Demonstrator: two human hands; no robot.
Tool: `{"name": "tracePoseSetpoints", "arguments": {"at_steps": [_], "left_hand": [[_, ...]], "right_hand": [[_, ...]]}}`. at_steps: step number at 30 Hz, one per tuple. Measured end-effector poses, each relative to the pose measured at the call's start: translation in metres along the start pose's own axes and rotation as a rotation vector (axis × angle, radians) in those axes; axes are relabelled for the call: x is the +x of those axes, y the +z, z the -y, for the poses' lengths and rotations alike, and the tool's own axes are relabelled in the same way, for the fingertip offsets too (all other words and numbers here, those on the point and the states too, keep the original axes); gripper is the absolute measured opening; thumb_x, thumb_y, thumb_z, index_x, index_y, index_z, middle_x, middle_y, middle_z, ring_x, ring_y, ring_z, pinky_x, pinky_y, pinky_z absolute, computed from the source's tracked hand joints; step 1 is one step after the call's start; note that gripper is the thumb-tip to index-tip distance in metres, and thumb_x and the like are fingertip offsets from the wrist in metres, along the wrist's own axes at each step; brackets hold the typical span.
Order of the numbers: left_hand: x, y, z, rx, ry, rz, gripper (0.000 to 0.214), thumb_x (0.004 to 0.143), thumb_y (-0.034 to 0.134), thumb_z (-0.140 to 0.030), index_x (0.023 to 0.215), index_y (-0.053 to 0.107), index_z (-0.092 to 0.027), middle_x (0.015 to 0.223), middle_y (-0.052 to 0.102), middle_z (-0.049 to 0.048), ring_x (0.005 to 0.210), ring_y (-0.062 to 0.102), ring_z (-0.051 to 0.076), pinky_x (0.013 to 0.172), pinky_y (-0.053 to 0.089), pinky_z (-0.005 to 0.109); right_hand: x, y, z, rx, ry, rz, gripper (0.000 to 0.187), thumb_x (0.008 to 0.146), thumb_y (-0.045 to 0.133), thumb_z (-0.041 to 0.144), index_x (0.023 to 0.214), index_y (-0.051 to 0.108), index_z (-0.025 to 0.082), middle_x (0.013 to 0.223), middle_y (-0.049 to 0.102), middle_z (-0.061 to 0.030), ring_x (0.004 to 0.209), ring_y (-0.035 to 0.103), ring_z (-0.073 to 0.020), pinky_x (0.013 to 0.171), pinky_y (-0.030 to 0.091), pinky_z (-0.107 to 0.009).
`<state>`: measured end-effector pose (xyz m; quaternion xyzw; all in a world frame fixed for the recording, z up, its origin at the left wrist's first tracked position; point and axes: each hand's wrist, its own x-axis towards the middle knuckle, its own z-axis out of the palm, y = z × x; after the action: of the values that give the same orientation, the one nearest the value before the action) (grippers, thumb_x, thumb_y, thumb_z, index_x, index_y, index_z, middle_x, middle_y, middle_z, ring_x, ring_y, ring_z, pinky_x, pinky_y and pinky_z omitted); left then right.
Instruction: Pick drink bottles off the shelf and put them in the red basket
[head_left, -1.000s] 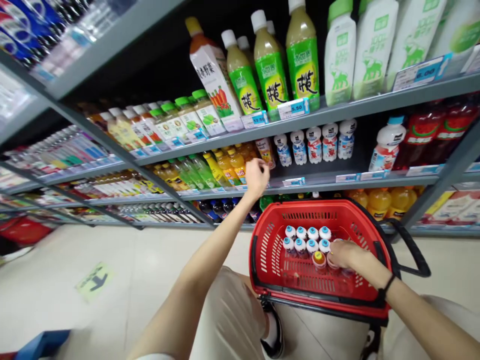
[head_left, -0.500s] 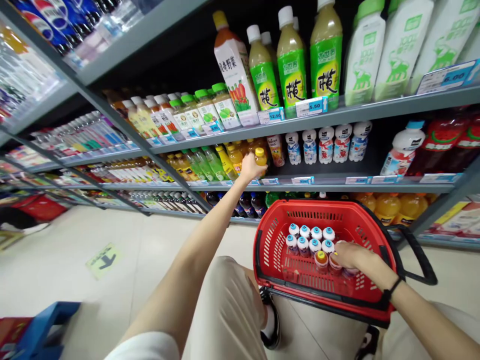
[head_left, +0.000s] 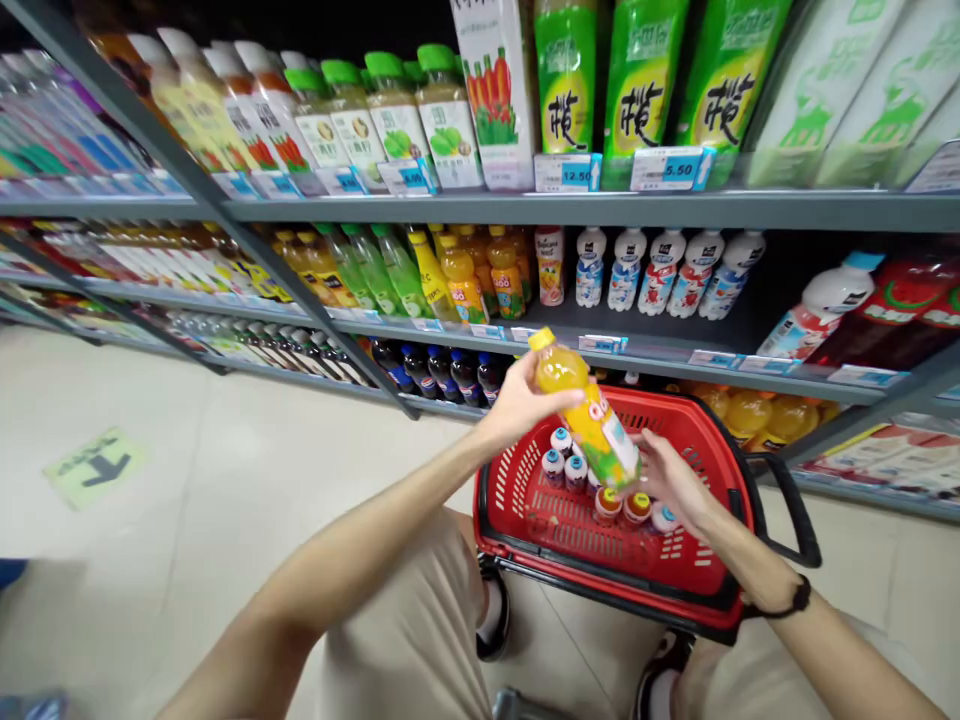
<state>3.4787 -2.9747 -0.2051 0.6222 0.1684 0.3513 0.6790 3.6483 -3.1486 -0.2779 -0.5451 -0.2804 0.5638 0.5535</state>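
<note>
My left hand is closed round the upper part of a juice bottle with a yellow cap and orange contents. It tilts above the red shopping basket, cap toward the upper left. Beside its lower end is my right hand, fingers apart; whether they touch the bottle I cannot tell. Inside the basket stand small bottles with white tops and blue caps, partly hidden by the juice bottle. In front of them are two small yellow-capped bottles.
More yellow-capped juice bottles stand on the middle shelf, near a row of small white-capped bottles. Dark cola bottles line the bottom shelf. The basket's black handle sticks out to the right. A floor sticker lies at left.
My left hand has brought the juice bottle from the middle shelf to over the basket. My right hand has risen from the small bottles in the basket toward its lower end. The view has shifted.
</note>
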Motion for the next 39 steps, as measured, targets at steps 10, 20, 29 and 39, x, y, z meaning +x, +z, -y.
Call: {"name": "tracePoseSetpoints", "arguments": {"at_steps": [10,20,29,39], "left_hand": [[-0.029,-0.012,0.001,-0.196,-0.134,0.445,0.061,0.077,0.089,-0.013,0.127,0.056,-0.019,0.137,0.069,0.0149,0.124,0.071,0.026,0.106,0.058,0.045],[-0.038,-0.009,0.012,0.082,-0.018,0.351,0.056,0.074,0.091,-0.023,0.12,0.061,-0.017,0.12,0.07,0.0104,0.111,0.07,0.022,0.101,0.057,0.04],[-0.039,-0.002,0.009,0.15,0.068,0.362,0.054,0.074,0.091,-0.027,0.121,0.065,-0.017,0.12,0.072,0.0115,0.109,0.071,0.024,0.099,0.058,0.039],[-0.039,-0.007,0.003,-0.025,0.036,0.375,0.064,0.081,0.087,-0.023,0.138,0.058,-0.019,0.128,0.071,0.0121,0.115,0.071,0.023,0.103,0.057,0.038]], "right_hand": [[-0.018,0.027,-0.014,-0.101,0.017,0.246,0.055,0.077,0.091,0.052,0.12,0.073,0.023,0.119,0.079,-0.0079,0.107,0.074,-0.0256,0.096,0.058,-0.039],[-0.01,0.024,-0.041,-0.509,-0.254,-0.15,0.062,0.072,0.093,0.048,0.12,0.064,0.022,0.11,0.079,-0.0093,0.096,0.075,-0.0287,0.086,0.061,-0.042],[-0.014,0.026,-0.039,-0.369,-0.264,-0.18,0.061,0.064,0.099,0.042,0.106,0.057,0.027,0.109,0.076,-0.0068,0.099,0.074,-0.0266,0.092,0.059,-0.042],[-0.027,0.028,-0.022,0.056,0.022,0.101,0.054,0.073,0.089,0.063,0.107,0.07,0.025,0.109,0.079,-0.0092,0.103,0.074,-0.0302,0.084,0.061,-0.04]]}}
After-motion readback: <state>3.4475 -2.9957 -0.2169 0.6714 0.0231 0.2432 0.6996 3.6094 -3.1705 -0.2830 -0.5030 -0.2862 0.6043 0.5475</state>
